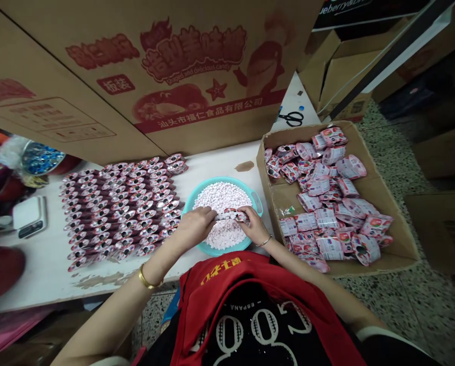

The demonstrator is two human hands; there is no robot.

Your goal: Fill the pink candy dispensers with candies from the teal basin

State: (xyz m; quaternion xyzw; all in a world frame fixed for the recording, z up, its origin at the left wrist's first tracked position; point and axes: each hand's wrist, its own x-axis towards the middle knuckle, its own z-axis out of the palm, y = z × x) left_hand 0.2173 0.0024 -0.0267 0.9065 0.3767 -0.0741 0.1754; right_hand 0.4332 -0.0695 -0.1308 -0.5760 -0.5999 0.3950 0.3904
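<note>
A turquoise basin (260, 202) full of small white-pink candies (223, 193) stands in front of me. My right hand (256, 226) is closed round a small red-and-white printed packet (233, 213) held just above the candies. Opposite it, my left hand (199, 223) reaches over the basin's left side, its fingers curled down close to the packet and the candies. What those fingers hold, if anything, is hidden. Rows of upright printed packets (121, 208) with their open ends up are packed together left of the basin.
At right, a low cardboard tray (288, 195) holds many loose packets (326, 218). Large cartons (197, 132) wall off the table's back. Black scissors (292, 119) lie behind the tray. A white scale (29, 213) and red tubs (10, 269) are at far left.
</note>
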